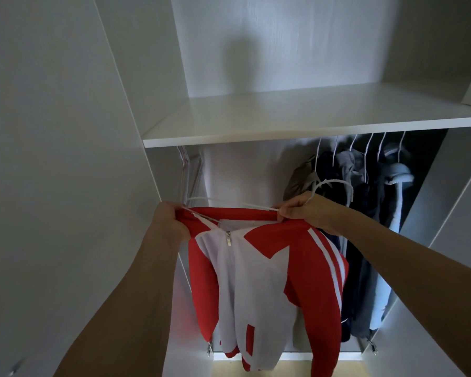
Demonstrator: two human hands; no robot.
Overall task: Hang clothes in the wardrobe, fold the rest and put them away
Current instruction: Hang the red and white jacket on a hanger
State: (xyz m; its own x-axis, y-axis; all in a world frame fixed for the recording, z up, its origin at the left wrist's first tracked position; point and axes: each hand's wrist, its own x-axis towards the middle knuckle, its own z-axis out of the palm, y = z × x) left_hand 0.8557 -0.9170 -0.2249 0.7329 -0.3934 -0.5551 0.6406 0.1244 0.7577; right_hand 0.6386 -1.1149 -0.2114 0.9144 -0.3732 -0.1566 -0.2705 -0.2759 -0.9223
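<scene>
Jacket hangs below both grips; left hand pinches collar, right hand clamps hanger (hook right, nearest clothes under shelf).

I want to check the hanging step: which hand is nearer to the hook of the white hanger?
Right. The right hand grips the white hanger just below its hook; the left hand holds the red jacket at the opposite shoulder.
</scene>
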